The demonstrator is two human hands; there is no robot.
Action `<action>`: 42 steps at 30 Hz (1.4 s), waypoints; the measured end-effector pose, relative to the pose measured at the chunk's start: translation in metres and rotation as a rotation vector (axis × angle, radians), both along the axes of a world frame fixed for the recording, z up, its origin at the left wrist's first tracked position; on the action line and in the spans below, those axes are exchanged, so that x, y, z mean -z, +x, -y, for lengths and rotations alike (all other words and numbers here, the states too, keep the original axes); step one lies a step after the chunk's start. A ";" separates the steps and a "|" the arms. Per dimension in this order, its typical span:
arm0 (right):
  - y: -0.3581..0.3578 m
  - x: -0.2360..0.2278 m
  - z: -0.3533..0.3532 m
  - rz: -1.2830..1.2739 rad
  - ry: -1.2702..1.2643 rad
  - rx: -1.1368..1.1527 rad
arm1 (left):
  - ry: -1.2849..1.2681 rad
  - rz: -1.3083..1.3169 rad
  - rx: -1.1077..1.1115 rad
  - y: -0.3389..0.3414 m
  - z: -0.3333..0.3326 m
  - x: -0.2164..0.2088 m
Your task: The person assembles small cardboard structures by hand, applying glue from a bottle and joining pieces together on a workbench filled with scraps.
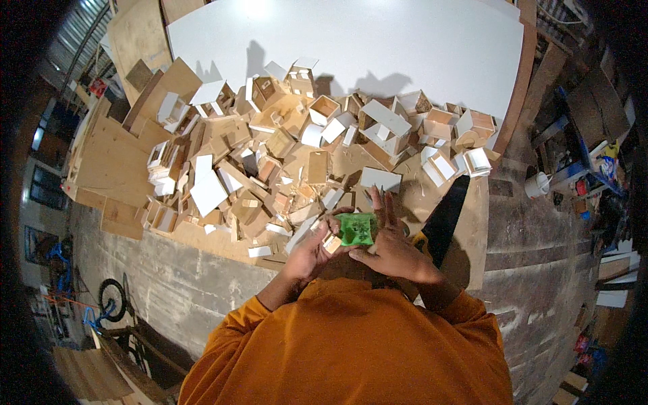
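A small green packet point(356, 230) with dark markings is held up close to my chest, between my two hands. On its left side the fingers of my left hand point(307, 253) are closed round the packet's edge and a small pale wood piece point(331, 243). My right hand point(398, 251) grips the packet's right edge, thumb along the bottom, while some fingers stretch away from me. Whether something slender sits between those fingers is too small to tell. A handsaw point(451, 212) with a dark blade and yellow-black handle lies just right of my right hand.
A wide heap of wood offcuts and small box-shaped pieces point(317, 167) covers the wooden worktop point(469, 250). Behind it stretches a large white board point(378, 47). Plywood panels point(101, 158) stand at left. A bicycle wheel point(113, 299) is lower left; a white bucket point(538, 184) stands right.
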State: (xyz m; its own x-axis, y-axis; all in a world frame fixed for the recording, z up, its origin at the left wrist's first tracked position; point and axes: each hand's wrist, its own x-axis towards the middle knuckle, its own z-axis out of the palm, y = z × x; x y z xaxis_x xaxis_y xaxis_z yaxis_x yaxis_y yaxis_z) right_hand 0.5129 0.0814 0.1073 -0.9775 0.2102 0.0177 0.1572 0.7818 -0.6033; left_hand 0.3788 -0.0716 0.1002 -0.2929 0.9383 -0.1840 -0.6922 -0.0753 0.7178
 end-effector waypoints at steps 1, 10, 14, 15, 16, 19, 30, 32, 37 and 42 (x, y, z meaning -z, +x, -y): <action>0.000 0.003 -0.001 -0.009 -0.009 -0.002 | -0.015 -0.010 -0.001 -0.001 -0.001 -0.001; 0.001 0.023 0.006 -0.155 -0.012 0.088 | -0.086 -0.109 0.005 -0.003 -0.007 -0.009; 0.001 0.026 0.002 -0.142 0.016 0.091 | -0.217 -0.198 -0.070 0.001 -0.012 -0.009; 0.001 0.026 0.001 -0.094 0.026 0.081 | -0.254 -0.160 -0.084 0.001 -0.012 -0.008; 0.003 0.027 0.001 -0.043 0.037 0.074 | -0.291 -0.121 -0.094 0.001 -0.013 -0.006; 0.003 0.032 0.006 0.028 0.013 0.097 | -0.197 -0.135 -0.037 -0.003 -0.008 0.002; -0.003 0.026 0.003 -0.078 -0.005 0.096 | -0.150 -0.012 -0.071 0.004 -0.012 -0.018; 0.000 0.025 0.002 -0.135 0.026 0.080 | -0.163 -0.102 -0.040 -0.002 -0.007 -0.009; 0.001 0.024 0.005 -0.037 0.006 0.148 | -0.287 -0.075 0.010 -0.003 -0.005 -0.006; 0.003 0.023 0.007 0.015 0.043 0.124 | -0.121 -0.073 0.041 -0.002 -0.006 -0.011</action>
State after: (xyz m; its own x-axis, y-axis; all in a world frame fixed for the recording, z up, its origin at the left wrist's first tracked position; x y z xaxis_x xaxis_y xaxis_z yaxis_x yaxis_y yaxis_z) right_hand 0.5159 0.0746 0.0847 -0.9444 0.3284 0.0146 0.2627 0.7809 -0.5667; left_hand 0.3767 -0.0659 0.1109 -0.2712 0.9220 -0.2764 -0.6382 0.0427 0.7687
